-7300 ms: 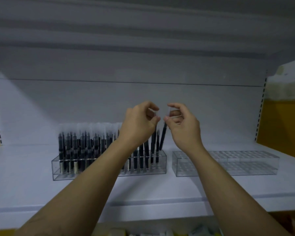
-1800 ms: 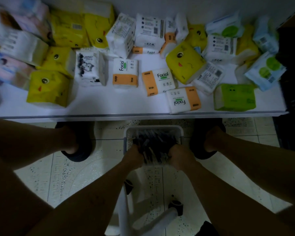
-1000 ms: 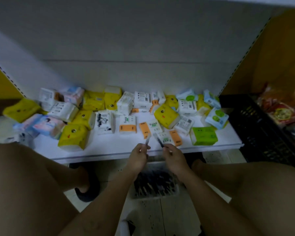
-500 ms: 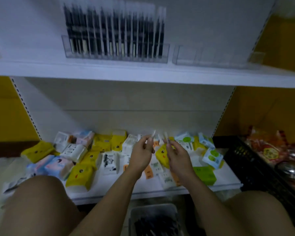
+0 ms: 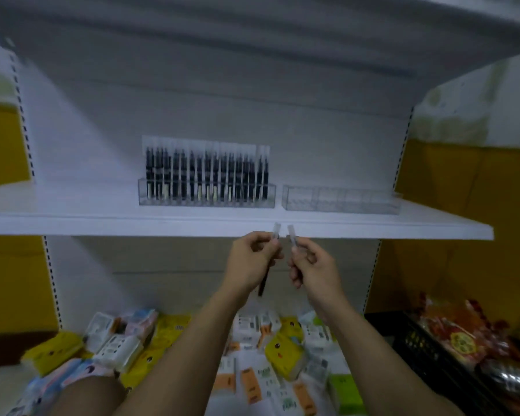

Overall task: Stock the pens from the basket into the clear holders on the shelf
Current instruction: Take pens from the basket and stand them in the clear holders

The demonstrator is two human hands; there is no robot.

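Observation:
My left hand [image 5: 251, 261] pinches a wrapped black pen [image 5: 264, 283] whose clear tip sticks up and whose dark barrel hangs below the fingers. My right hand [image 5: 311, 268] pinches a second wrapped pen [image 5: 291, 234]. Both hands are just below the front edge of the white shelf [image 5: 192, 226]. On that shelf stand two clear holders: the left holder [image 5: 206, 199] is packed with several upright black pens, and the right holder [image 5: 341, 201] has none in it. The basket is out of view.
The lower shelf [image 5: 240, 352] carries several tissue packs in yellow, white, orange and green. A black crate [image 5: 439, 355] with red and shiny packages sits at the lower right. Yellow side panels flank the shelving. My knee shows at the bottom left.
The view has swung up from the basket on the floor to the pen shelf. Both hands have risen with a pen each, from tissue-shelf level to just under the upper shelf edge.

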